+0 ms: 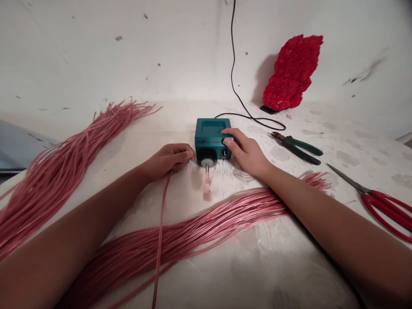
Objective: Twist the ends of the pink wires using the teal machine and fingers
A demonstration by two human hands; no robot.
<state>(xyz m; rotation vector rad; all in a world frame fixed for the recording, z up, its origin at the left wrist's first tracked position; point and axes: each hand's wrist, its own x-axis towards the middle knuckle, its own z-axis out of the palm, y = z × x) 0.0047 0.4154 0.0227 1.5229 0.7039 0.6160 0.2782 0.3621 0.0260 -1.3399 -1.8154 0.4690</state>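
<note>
A small teal bench device (210,138) with dials on its front sits in the middle of the white table (264,266). My right hand (244,151) rests on its top right corner, with the fingers reaching a dark knob. My left hand (169,161) is closed beside the device's front left side and pinches a single pink cord (162,227) that runs down toward me. Below the device, a white round fitting (207,162) holds a thin rod with a small pink piece (207,191) at its end. Long bundles of pink cords (180,236) lie under both forearms.
A second pink bundle (64,159) fans out at the left. Green-handled pliers (298,148) lie right of the device, and red-handled scissors (383,210) lie at the right edge. A black cable (249,116) leads to the wall, near a red rose-covered ornament (291,73).
</note>
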